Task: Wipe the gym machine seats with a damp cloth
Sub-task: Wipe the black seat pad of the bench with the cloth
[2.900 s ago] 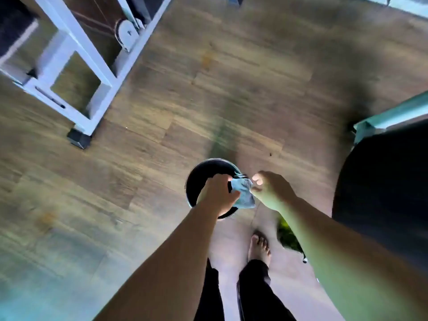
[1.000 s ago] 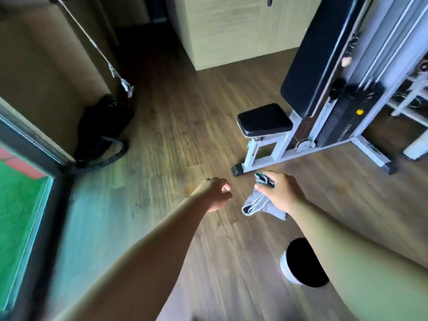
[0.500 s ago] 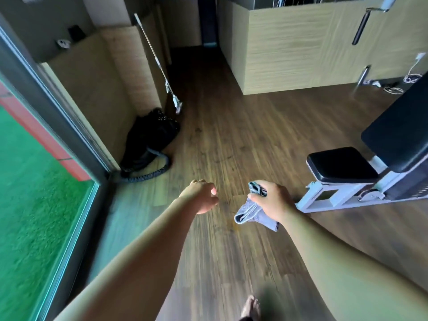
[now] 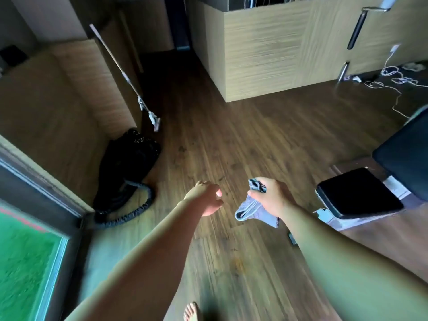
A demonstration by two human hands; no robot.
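A black padded machine seat [image 4: 357,197] on a white frame sits at the right, with the dark backrest pad [image 4: 407,156] rising behind it. My right hand [image 4: 271,197] is shut on a grey-blue cloth [image 4: 249,209] that hangs down from the fist, a short way left of the seat and above the wooden floor. My left hand [image 4: 206,198] is beside it, fingers curled closed and holding nothing. Neither hand touches the seat.
A black bag with a coiled black rope [image 4: 126,174] lies at the left wall by the glass door. A mop [image 4: 129,84] leans against the wall. A wooden counter [image 4: 266,52] stands ahead, with white cables [image 4: 393,79] on the floor. My bare foot [image 4: 191,311] shows at the bottom.
The view lifted from the black bucket and swung left past the machine. My left hand let go of the cloth. The seat has slid to the right edge and appears closer.
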